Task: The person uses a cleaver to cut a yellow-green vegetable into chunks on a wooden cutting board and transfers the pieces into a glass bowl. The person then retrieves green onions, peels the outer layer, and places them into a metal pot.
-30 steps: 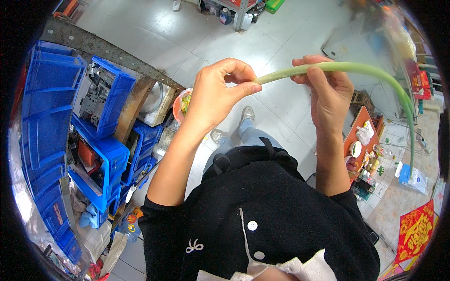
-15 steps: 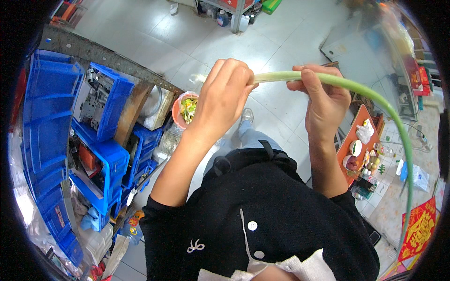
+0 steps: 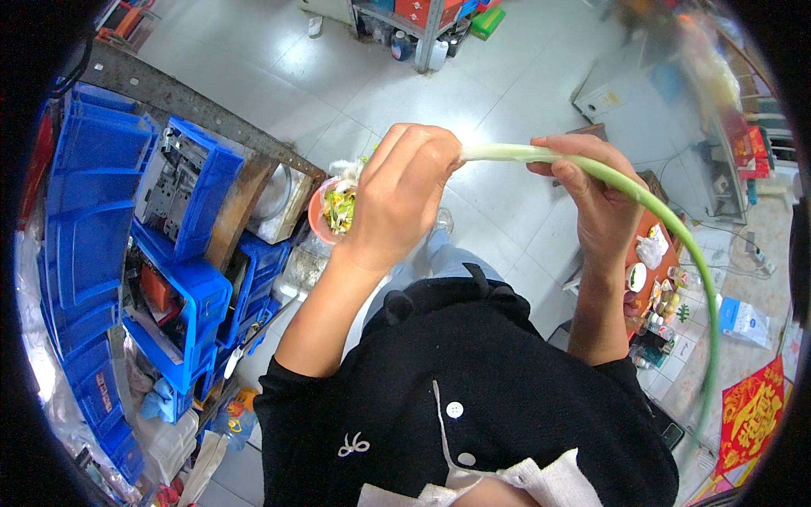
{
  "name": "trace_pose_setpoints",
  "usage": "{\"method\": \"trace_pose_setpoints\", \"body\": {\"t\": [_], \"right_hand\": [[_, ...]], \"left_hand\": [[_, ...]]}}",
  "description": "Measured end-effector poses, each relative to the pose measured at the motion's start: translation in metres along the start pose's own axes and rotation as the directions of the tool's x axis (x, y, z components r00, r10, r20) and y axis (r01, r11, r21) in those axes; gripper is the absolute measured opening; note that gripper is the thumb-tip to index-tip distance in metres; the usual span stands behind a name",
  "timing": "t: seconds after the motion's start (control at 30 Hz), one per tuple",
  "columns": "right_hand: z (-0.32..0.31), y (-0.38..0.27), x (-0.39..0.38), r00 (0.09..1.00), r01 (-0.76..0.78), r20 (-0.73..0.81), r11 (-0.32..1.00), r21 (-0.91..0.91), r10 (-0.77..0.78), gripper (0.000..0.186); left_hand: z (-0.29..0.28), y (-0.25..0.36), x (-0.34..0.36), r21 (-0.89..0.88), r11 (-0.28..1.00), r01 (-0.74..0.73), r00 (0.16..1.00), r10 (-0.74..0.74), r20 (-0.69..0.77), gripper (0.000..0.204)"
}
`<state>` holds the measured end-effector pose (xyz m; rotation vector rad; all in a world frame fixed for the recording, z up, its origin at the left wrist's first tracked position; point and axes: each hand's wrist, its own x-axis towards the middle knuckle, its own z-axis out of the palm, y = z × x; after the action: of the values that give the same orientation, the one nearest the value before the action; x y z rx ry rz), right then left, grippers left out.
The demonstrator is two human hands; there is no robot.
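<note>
A long scallion (image 3: 680, 228) stretches between my hands, its pale white end to the left and its green leaf bowing far down to the right. My left hand (image 3: 401, 190) is closed at the white end, fingertips pinched together; the tip itself is hidden behind the fingers. Farther along, my right hand (image 3: 604, 194) grips the stalk between thumb and fingers where white turns to green. Just left of and below my left hand stands an orange-rimmed bin (image 3: 318, 217) with green, yellow and white vegetable scraps (image 3: 341, 208) in it.
Blue plastic crates (image 3: 190, 296) line the left side beside a metal shelf edge (image 3: 194, 110). On the right stands an orange table (image 3: 649, 241) bearing bowls, bottles and a white bag. A shelf rack (image 3: 427, 38) rises at the far side over the tiled floor (image 3: 498, 93).
Both hands have shifted slightly down in view, the right one also rightward. The pale strip that stuck out left of my left hand has left it; whitish scraps now show at the bin's top.
</note>
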<state>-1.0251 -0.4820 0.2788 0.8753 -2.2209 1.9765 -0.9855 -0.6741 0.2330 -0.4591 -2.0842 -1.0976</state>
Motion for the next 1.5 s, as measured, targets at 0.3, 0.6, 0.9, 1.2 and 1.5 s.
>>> {"method": "trace_pose_setpoints", "body": {"t": [0.3, 0.6, 0.9, 1.2, 1.5], "right_hand": [[0.009, -0.001, 0.003, 0.977, -0.163, -0.112, 0.972, 0.17, 0.183, 0.025], [0.008, 0.008, 0.001, 0.948, -0.256, -0.126, 0.935, 0.247, 0.293, 0.035], [-0.03, 0.01, 0.0, 0.939, -0.082, -0.289, 0.939, 0.333, 0.185, 0.031], [-0.03, 0.006, -0.001, 0.98, -0.074, -0.152, 0.94, 0.332, 0.131, 0.033], [0.015, 0.011, 0.006, 0.992, -0.117, 0.106, 0.846, 0.52, 0.071, 0.021]], "left_hand": [[0.009, 0.016, -0.003, 0.093, 0.995, 0.036, 0.989, -0.023, -0.144, 0.028], [-0.006, 0.008, -0.007, 0.071, 0.96, 0.272, 0.961, -0.267, -0.077, 0.012], [-0.067, -0.043, -0.024, 0.505, 0.821, 0.265, 0.955, -0.296, -0.019, 0.013], [-0.065, -0.026, -0.019, -0.222, 0.679, 0.7, 0.693, -0.572, 0.438, 0.029], [-0.037, -0.015, -0.01, -0.171, 0.716, 0.676, 0.688, -0.531, 0.495, 0.01]]}}
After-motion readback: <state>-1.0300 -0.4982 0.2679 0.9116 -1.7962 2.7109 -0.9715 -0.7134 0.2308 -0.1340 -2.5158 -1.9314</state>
